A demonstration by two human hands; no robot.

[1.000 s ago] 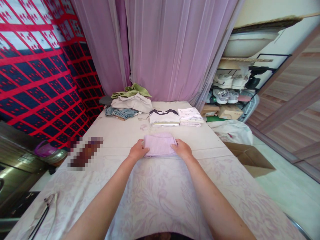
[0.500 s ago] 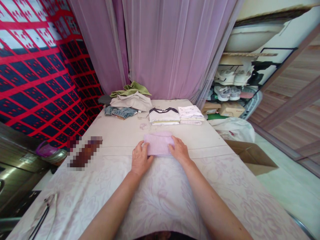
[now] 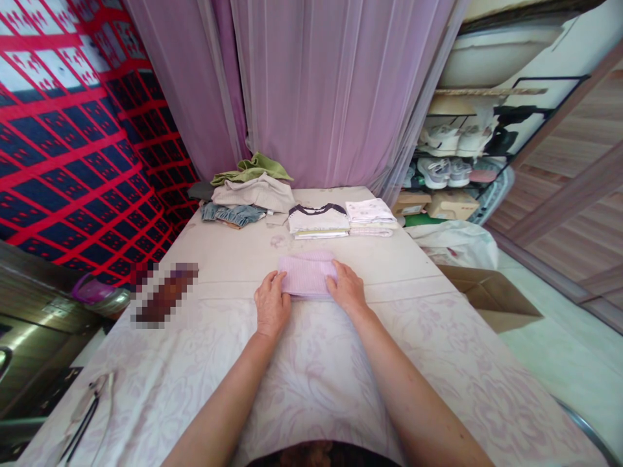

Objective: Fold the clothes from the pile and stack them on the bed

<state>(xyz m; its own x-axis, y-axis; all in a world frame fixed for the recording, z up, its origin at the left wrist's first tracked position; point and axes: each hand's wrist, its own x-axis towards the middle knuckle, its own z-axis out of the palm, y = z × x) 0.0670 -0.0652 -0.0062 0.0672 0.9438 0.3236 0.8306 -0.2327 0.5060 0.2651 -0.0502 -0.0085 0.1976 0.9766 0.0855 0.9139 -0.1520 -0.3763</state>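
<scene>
A folded pale pink ribbed garment [image 3: 308,275] lies flat in the middle of the bed, its exact kind hidden by the folding. My left hand [image 3: 271,301] grips its left edge, thumb by the near corner and fingertips on top. On the opposite side my right hand [image 3: 348,286] holds the right edge, thumb on the upper face and fingers along the far right corner. Just beyond lie a folded white shirt with a dark collar [image 3: 318,220] and a folded white patterned garment [image 3: 370,211], each on top of other folded pieces.
A loose heap of clothes [image 3: 253,191] sits at the far left of the bed [image 3: 233,259]. A cable [image 3: 87,421] lies near the front left. Right of the bed are a shoe rack [image 3: 467,155], a white bag [image 3: 452,243] and an open cardboard box [image 3: 491,298].
The left thumb has drawn in closer to the garment's near left corner. The garment and my right hand keep nearly the same place; the view has shifted slightly.
</scene>
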